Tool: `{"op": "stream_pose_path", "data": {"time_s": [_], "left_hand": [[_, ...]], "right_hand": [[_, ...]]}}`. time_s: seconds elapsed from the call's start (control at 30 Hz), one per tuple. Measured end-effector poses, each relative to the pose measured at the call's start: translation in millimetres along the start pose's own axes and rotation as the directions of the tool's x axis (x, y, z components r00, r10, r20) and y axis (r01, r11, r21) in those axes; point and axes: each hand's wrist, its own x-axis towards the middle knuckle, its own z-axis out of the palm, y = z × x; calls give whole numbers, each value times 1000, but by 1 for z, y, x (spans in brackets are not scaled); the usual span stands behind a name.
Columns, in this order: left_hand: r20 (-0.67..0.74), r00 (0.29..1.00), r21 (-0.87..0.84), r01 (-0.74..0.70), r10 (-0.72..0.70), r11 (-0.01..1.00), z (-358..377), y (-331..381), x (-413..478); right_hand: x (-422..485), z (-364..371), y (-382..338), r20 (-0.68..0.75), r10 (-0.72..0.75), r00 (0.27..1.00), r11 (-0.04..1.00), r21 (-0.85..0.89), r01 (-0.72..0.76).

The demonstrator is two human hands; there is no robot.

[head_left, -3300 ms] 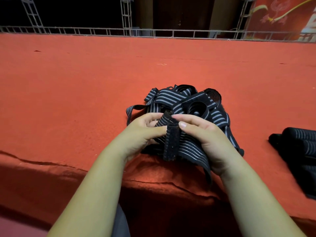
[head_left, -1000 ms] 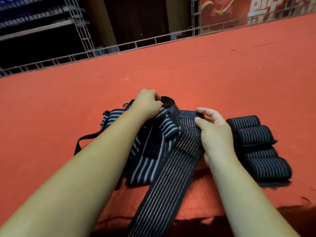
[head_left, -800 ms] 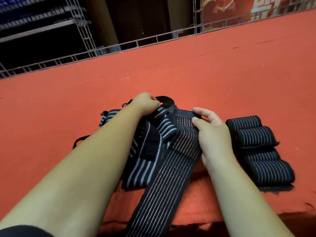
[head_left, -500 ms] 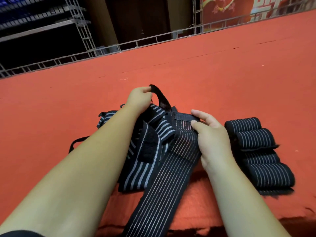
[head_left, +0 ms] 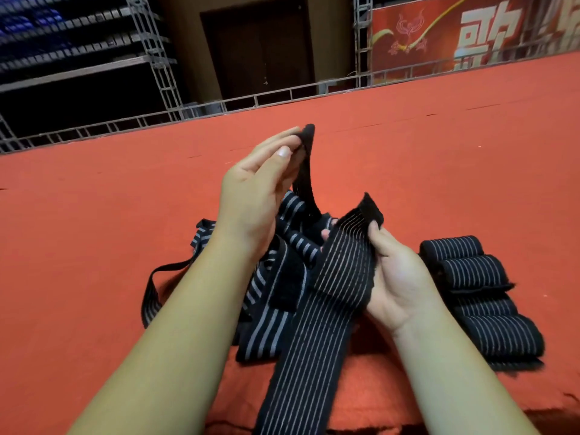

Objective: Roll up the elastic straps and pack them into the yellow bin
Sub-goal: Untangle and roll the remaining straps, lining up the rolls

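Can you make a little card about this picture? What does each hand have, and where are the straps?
Left hand: pinches a narrow black strap by its end, raised
Right hand: holds a wide striped strap
Rolled straps: in a row right of the right hand
Loose pile: under both hands
Surface: red carpet
Yellow bin: not in view

Red carpet (head_left: 439,152), metal truss (head_left: 148,42), banner (head_left: 423,32)
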Motion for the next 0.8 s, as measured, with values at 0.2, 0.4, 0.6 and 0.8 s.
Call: {"op": "stream_pose_path", "data": {"time_s": [0.2,0.4,0.6,0.8], "left_hand": [[3,980,-165,197,-199,966,-19,-7,-83],[113,887,-195,462,-448,865,-42,-36,-117],[-50,831,65,556,-553,829,-58,-40,-115],[-141,987,545,15,74,838,-70,-37,-100]], "right_hand": [[-2,4,2,93,86,992,994,61,-91],[-3,-2,16,98,115,989,993,-42,-111],[-5,4,27,10,106,994,976,-193,-102],[-9,10,32,-22,110,994,927,-358,-111]]}}
